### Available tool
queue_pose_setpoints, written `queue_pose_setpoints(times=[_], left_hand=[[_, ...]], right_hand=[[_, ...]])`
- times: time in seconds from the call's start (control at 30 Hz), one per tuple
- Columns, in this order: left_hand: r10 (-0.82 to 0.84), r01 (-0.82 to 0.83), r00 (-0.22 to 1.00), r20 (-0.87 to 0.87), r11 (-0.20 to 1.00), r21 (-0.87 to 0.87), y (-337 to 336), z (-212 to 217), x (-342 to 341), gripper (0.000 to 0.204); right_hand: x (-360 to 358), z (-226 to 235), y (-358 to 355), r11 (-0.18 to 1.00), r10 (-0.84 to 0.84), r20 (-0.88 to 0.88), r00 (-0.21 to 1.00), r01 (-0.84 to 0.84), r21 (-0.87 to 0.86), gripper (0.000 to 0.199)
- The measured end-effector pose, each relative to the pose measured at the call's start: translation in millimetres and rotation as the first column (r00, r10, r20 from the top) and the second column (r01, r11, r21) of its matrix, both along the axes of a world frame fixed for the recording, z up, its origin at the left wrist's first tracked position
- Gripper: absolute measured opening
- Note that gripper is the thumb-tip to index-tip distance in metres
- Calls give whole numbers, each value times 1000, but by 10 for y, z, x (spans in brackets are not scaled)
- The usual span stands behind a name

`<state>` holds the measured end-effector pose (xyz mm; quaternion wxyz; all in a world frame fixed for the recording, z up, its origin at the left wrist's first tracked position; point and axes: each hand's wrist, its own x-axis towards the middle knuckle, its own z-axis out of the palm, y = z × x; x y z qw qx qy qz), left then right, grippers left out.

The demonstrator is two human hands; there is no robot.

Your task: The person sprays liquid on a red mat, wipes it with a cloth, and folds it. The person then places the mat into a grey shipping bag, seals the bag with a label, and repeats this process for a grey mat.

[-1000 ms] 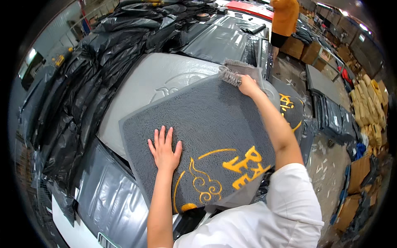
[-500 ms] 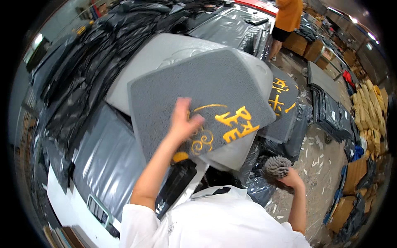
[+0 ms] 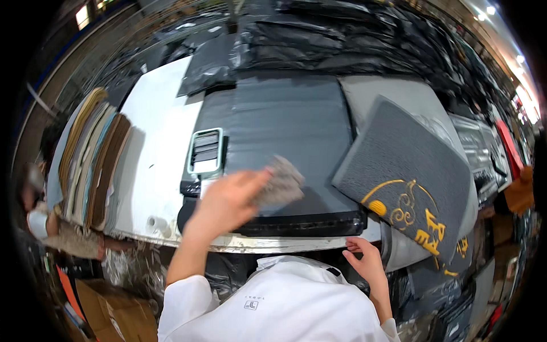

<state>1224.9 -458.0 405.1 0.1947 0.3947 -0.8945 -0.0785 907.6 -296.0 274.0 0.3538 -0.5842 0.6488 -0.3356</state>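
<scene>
My left hand (image 3: 231, 199) is closed on a grey tufted duster (image 3: 285, 182), blurred by motion, over a stack of flat dark plastic bags (image 3: 290, 114) on the table. Beside the table's front edge, my right hand (image 3: 367, 261) is empty, its fingers apart. To the right lies a dark grey mat (image 3: 407, 148) with raised yellow lettering and swirls. It rests at an angle on lighter grey mats (image 3: 393, 88), partly covering them.
A pale green tray (image 3: 190, 154) with dark strips inside sits left of the bags. Further left are a white board (image 3: 156, 108), a white roll (image 3: 158, 225) and folded mats (image 3: 94, 165) standing on edge. Black plastic (image 3: 342, 40) lines the back. A person (image 3: 43, 222) stands at far left.
The view has swung left, from the lettered mat to the bag stack. The duster has passed from my right hand to my left, which has left the mat. My right hand has opened.
</scene>
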Motion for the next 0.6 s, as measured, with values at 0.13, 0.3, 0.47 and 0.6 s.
queue_pose_setpoints(times=[0.13, 0.3, 0.47, 0.6], left_hand=[[570, -552, 821, -37, 773, -313, -161, 144, 810, 61], [689, -630, 695, 204, 721, -288, -261, -710, 1031, 68], [102, 5, 961, -257, 922, 387, -243, -1507, -141, 49], [52, 272, 885, -462, 747, 606, -359, -1588, -1208, 59]], right_hand=[[303, 51, -281, 977, 213, 78, 974, -215, 19, 25], [245, 248, -554, 942, 240, -120, 963, -261, -211, 24], [-592, 225, -419, 864, -381, -312, 870, 215, -455, 35], [-1136, -459, 133, 819, -572, -589, 571, 433, -375, 54]])
